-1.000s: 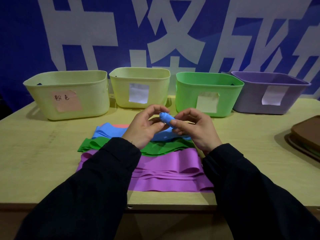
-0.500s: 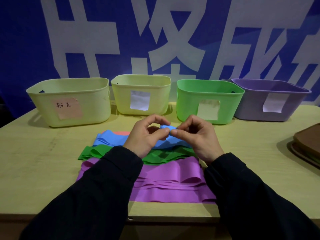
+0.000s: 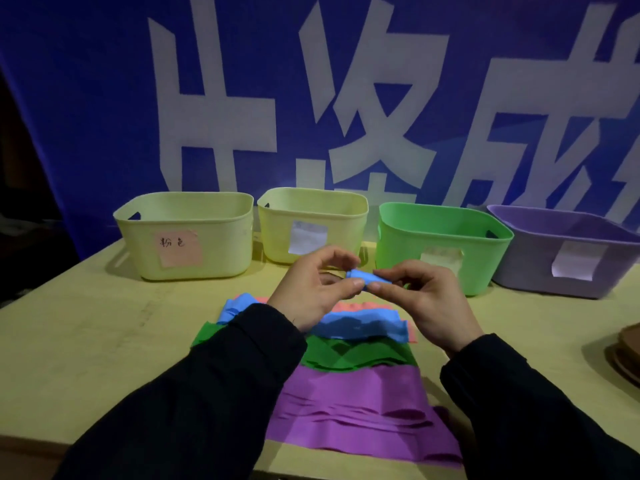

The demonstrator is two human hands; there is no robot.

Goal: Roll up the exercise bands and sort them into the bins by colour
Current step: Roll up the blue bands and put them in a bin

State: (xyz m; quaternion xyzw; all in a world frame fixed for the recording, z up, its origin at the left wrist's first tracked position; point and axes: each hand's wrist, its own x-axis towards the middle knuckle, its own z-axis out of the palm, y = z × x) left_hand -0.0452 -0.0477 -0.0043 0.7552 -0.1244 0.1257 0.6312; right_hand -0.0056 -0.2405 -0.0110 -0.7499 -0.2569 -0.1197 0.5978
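Note:
A small rolled blue band (image 3: 367, 276) is pinched between my left hand (image 3: 311, 289) and my right hand (image 3: 422, 296), held above the pile. Below them lie flat bands in layers: pink (image 3: 360, 306) at the back, then blue (image 3: 363, 328), green (image 3: 356, 355) and purple (image 3: 356, 410) nearest me. Four bins stand in a row behind: a pale yellow bin with a pink label (image 3: 187, 202), a second pale yellow bin (image 3: 311, 197), a green bin (image 3: 443, 216) and a purple bin (image 3: 568, 226).
The wooden table (image 3: 86, 334) ends at a front edge close to me. A stack of brown trays (image 3: 630, 351) sits at the right edge. A blue banner with white characters (image 3: 104, 98) hangs behind the bins.
The view has tilted upward, so bins and bands sit lower in the frame. Both hands keep the blue roll between their fingertips; it now lies more sideways.

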